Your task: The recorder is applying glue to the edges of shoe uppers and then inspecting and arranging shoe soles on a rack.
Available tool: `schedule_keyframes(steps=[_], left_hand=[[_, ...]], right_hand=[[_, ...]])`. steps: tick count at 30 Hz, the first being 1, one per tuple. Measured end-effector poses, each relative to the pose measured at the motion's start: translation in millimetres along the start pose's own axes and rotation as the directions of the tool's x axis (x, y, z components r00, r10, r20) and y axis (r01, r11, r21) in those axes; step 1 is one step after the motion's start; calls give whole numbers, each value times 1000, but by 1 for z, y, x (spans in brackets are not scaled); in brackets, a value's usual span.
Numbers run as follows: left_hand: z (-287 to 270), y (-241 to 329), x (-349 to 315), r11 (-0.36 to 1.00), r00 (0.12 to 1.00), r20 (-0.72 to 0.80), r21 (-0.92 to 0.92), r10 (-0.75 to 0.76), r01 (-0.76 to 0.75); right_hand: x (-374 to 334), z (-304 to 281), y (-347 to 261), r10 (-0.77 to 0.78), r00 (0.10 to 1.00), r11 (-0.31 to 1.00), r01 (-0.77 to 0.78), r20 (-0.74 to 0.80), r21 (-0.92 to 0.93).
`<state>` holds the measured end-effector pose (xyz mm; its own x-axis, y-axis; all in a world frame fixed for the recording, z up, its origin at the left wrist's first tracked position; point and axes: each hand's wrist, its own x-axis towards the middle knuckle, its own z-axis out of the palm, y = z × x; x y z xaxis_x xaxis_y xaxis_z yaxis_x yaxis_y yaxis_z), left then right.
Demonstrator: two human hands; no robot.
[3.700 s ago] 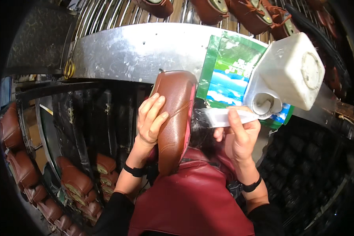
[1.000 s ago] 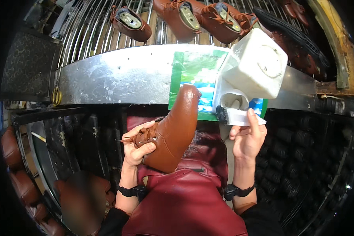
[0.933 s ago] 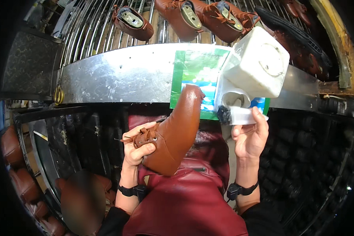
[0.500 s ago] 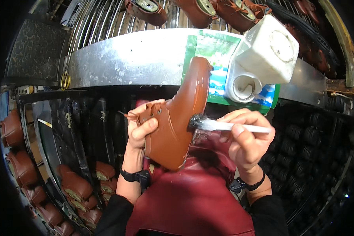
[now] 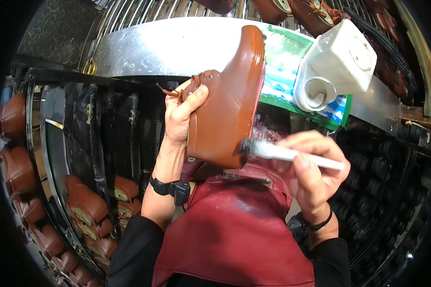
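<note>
A brown lace-up shoe upper (image 5: 220, 115) is tilted with its toe pointing away from me and its heel near my apron. My left hand (image 5: 181, 115) grips it at the laced opening, thumb pressed on the side by the eyelets. In my right hand (image 5: 316, 167) is a white-handled brush (image 5: 282, 152), held between thumb and fingers. Its dark bristles touch the lower edge of the shoe near the heel. A wet sheen runs along that edge toward the toe. The sole side is mostly turned out of sight.
Beyond the shoe lies a metal ledge (image 5: 143, 50) with a green-edged sheet (image 5: 282, 52), bearing a white plastic container (image 5: 342, 57) with an open round mouth. Brown shoes (image 5: 86, 201) fill a rack at left. Others sit on metal bars behind. Dark soles (image 5: 364, 191) stand racked at right.
The shoe has risen away from me, its toe now over the ledge. The brush has slid from mid-edge toward the heel. My view has shifted slightly too.
</note>
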<state>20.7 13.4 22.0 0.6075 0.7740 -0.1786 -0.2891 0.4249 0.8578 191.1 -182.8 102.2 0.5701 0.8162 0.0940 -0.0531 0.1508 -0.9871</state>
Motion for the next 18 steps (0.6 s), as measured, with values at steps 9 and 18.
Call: schedule_keyframes(steps=[9,18], left_hand=[[2,3,-1,985,986,-131,-151,-99,79],[20,-22,-7,797,964,245,-600,102,68]], right_hand=[[14,-8,-7,-296,915,940,330,275,-89],[62,-14,-19,-276,910,955,295,310,-15]])
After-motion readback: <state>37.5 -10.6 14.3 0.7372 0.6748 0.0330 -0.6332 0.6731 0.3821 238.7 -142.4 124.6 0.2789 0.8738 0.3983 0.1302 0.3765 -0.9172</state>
